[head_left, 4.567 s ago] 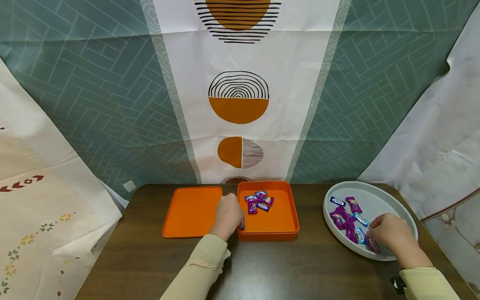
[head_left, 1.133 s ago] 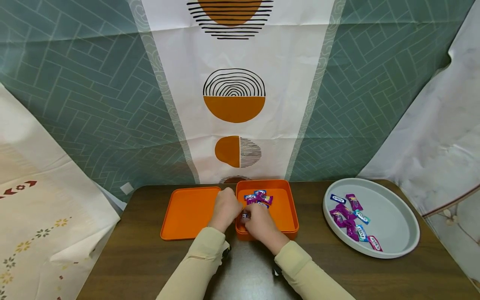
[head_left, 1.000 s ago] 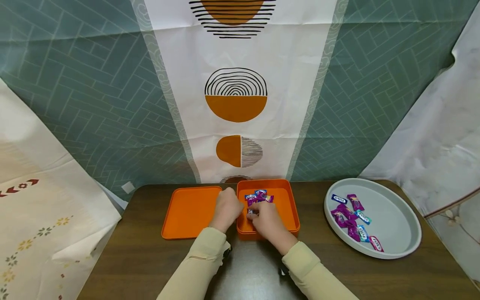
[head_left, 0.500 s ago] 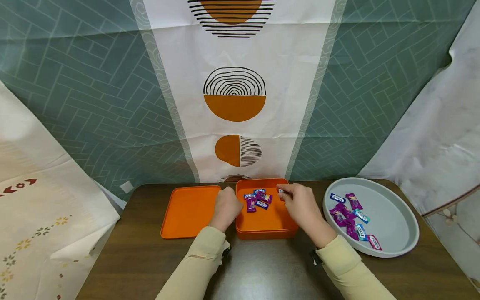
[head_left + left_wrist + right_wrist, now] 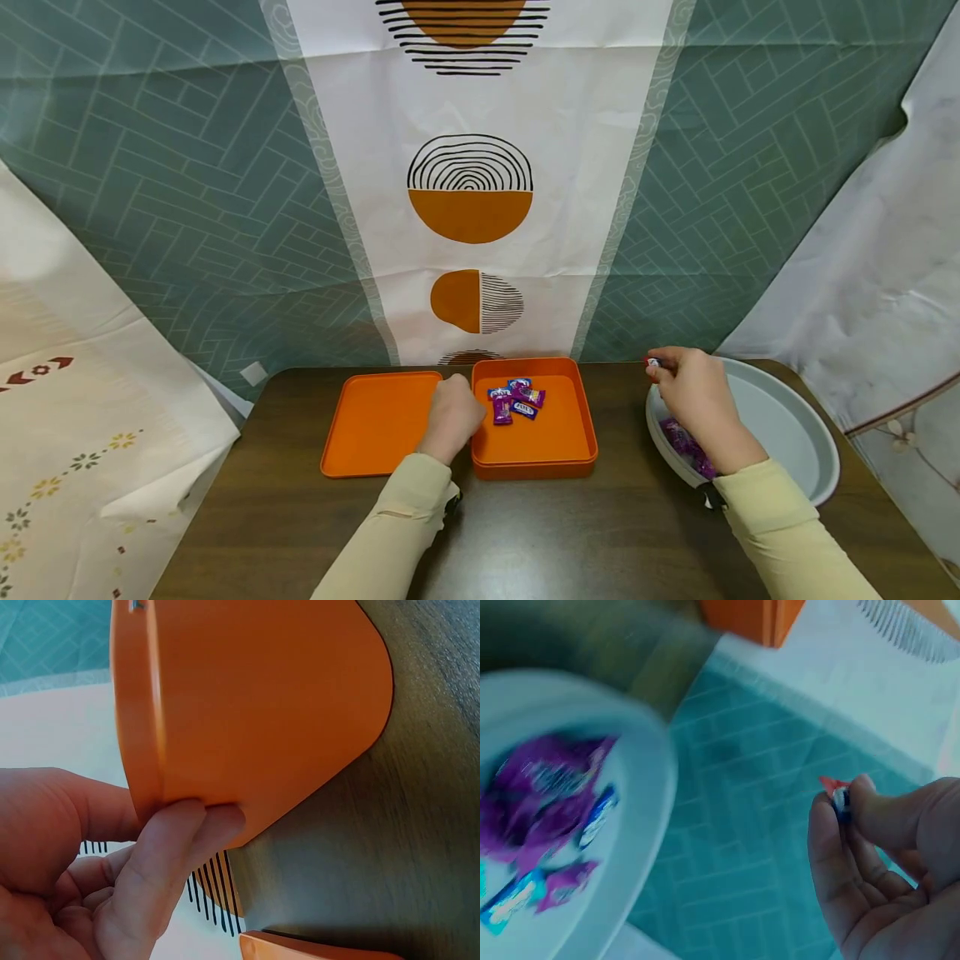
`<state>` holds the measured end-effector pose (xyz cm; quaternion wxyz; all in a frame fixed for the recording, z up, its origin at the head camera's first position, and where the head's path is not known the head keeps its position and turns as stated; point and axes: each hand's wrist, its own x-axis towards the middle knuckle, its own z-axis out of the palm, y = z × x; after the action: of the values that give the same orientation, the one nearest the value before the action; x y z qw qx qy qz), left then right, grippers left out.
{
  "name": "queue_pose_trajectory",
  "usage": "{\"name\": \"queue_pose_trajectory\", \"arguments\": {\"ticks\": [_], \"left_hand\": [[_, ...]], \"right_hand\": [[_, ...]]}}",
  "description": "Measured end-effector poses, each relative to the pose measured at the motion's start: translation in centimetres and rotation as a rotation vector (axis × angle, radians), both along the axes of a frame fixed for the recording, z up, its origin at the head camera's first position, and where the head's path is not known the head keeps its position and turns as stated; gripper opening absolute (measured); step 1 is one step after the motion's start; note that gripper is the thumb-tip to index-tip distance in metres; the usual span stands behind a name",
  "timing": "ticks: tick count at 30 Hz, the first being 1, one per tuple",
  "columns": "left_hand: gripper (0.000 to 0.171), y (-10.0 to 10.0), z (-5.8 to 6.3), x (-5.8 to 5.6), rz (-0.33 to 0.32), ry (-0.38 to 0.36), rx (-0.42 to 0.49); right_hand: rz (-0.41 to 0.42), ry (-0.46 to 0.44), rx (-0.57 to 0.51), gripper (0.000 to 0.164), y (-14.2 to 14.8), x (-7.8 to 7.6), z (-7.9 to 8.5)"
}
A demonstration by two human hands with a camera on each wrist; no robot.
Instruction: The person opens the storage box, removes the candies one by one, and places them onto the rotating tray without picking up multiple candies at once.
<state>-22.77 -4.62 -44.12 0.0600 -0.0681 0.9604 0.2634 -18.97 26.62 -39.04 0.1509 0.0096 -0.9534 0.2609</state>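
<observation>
My left hand point(image 5: 454, 418) pinches the left wall of the orange box point(image 5: 573, 433); in the left wrist view its thumb and fingers point(image 5: 169, 840) clasp the box's edge. Inside the box, several small wrapped candies point(image 5: 502, 410), purple and dark blue, lie in a cluster. My right hand point(image 5: 696, 400) is raised over the left side of the round grey tray point(image 5: 795, 417). Between thumb and fingertips it pinches a small red and dark-blue wrapped candy point(image 5: 841, 802). Several purple and blue candies point(image 5: 551, 780) lie in the tray, partly hidden by the right hand in the head view.
A flat orange lid-like tray point(image 5: 378, 425) lies left of the box on the dark wooden table point(image 5: 517, 542). A patterned cloth point(image 5: 472, 108) hangs behind the table's back edge, and pale cloths point(image 5: 75, 433) hang at the sides.
From inside the box, my right hand has lifted out the candy near the left wall and carried it right to above the grey tray. The left hand has stayed on the box wall.
</observation>
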Motion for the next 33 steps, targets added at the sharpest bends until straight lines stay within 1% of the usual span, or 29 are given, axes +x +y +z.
{"name": "queue_pose_trajectory", "arguments": {"ticks": [5, 7, 11, 13, 18, 24, 28, 33], "left_hand": [[0.027, 0.0, 0.0, -0.1, 0.007, -0.005, 0.005], [0.028, 0.0, 0.0, -0.1, 0.009, -0.004, 0.003], [0.028, -0.1, -0.1, -0.2, 0.002, 0.003, -0.006], [0.028, -0.1, -0.1, -0.2, -0.003, 0.011, -0.017], [0.027, -0.2, -0.1, -0.2, -0.008, 0.021, -0.018], [0.022, -0.2, -0.1, -0.2, -0.008, 0.019, -0.005], [0.023, -0.2, 0.0, -0.2, -0.007, 0.013, 0.001], [0.024, -0.2, 0.0, -0.2, -0.011, 0.007, 0.005]], "right_hand": [[-0.044, 0.022, 0.067, 0.015, 2.2, 0.0, -0.9], [-0.051, 0.016, 0.088, 0.013, 2.8, 0.0, -1.2], [-0.060, -0.037, 0.121, 0.012, 3.6, 0.0, -1.9], [-0.062, -0.080, 0.133, 0.013, 3.9, 0.0, -2.2], [-0.048, -0.158, 0.165, 0.018, 4.3, -0.1, -3.0], [-0.030, -0.216, 0.164, 0.015, 4.3, -0.3, -3.7], [-0.028, -0.222, 0.157, 0.014, 4.1, -0.4, -3.9], [-0.022, -0.209, 0.164, 0.013, 4.1, -0.5, -4.1]]}}
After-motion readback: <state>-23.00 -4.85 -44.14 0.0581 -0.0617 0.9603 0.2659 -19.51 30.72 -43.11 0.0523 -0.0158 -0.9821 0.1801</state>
